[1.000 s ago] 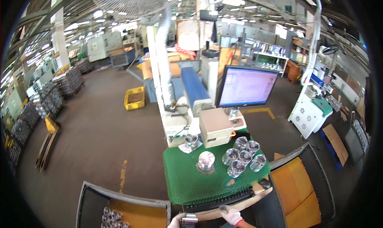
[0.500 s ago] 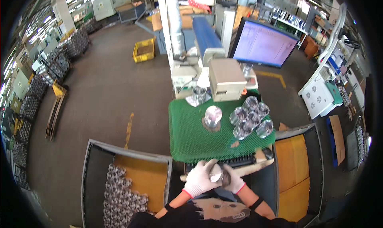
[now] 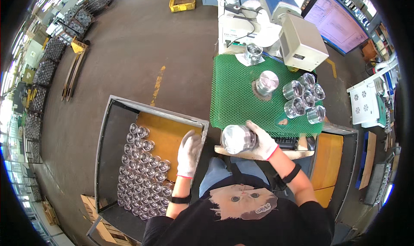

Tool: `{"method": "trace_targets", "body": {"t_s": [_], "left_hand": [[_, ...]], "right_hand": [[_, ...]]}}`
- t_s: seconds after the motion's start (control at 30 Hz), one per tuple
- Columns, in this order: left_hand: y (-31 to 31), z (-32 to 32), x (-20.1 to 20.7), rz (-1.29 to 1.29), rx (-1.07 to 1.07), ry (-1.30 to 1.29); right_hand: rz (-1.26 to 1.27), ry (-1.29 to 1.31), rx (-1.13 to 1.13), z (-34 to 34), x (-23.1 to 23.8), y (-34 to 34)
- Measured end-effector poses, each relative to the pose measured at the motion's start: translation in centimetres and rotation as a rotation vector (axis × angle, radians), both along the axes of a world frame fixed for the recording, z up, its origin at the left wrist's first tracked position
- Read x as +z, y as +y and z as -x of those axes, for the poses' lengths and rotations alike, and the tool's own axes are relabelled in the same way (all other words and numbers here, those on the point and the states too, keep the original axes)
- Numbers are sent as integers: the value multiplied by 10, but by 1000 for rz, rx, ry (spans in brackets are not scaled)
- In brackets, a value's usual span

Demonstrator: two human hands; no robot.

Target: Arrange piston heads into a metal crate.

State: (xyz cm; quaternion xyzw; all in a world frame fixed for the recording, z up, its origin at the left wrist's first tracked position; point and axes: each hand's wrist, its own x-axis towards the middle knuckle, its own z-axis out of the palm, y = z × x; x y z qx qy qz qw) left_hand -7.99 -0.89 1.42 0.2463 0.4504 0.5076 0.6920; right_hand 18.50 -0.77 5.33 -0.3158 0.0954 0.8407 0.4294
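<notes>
In white gloves, my right hand (image 3: 261, 143) grips a shiny metal piston (image 3: 236, 140) in front of the green mesh mat (image 3: 235, 104). Its pale round end is turned toward the left. My left hand (image 3: 188, 154) is over the right side of the left bin (image 3: 103, 160), holding nothing, its fingers stretched out and somewhat blurred. Below and left of that hand, several rows of metal pistons (image 3: 140, 172) stand in the bin. A single piston (image 3: 267, 82) stands on the mat, and a cluster of pistons (image 3: 294, 107) sits at the mat's right side.
A beige box-shaped machine head (image 3: 304, 43) overhangs the back of the mat, near another piston (image 3: 253, 53) on white paper. A monitor (image 3: 336, 20) stands behind. The right bin (image 3: 330, 160) has a yellow-brown liner. A yellow crate (image 3: 183, 0) and pallet jack (image 3: 74, 69) stand on the floor.
Both hands were together around the piston at the mat's front edge. Now my left hand has let go and moved left to the bin, while the right keeps the piston. The view has tilted down and left.
</notes>
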Motion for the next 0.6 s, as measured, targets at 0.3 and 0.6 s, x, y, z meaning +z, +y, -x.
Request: {"method": "trace_targets", "body": {"t_s": [0.3, 0.6], "left_hand": [[-113, 53, -75, 387, 243, -25], [-91, 5, -35, 434, 249, 46]], "right_hand": [[-1013, -1944, 848, -11, -34, 141], [-992, -2453, 577, -45, -110, 269]]}}
